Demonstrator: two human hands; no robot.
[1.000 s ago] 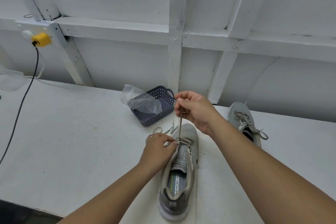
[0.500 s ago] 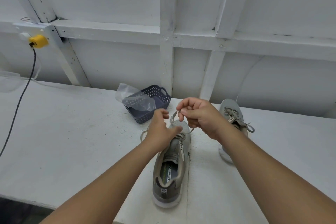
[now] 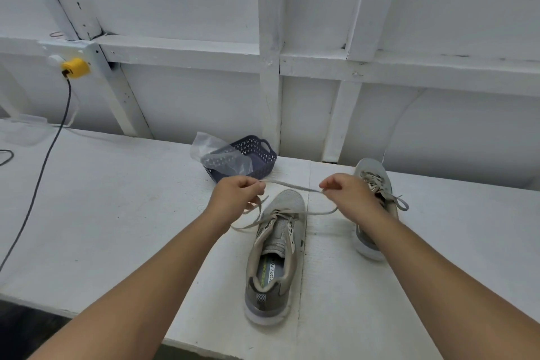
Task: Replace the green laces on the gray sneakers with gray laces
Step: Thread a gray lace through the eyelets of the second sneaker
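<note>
So I've got the near sneaker (image 3: pixel 273 251) sitting toe-away on the white table (image 3: pixel 102 213), and both my hands are up past its toe. My left hand (image 3: pixel 238 194) and right hand (image 3: pixel 346 194) each pinch the gray lace (image 3: pixel 292 185), stretched in a straight line between them, right over the toe. More of the lace droops from each hand back down to the front eyelets, and a loose bit trails on the table left of the sneaker.

The other sneaker (image 3: pixel 372 181) is off to the right, half hidden behind my right wrist. Beyond the near sneaker's toe there's the dark basket (image 3: pixel 257 155) with a plastic bag (image 3: pixel 216 152) in it; can't make out what's inside.

Half a second ago my hands were bunched close together above the toe; now they're spread wide apart.
</note>
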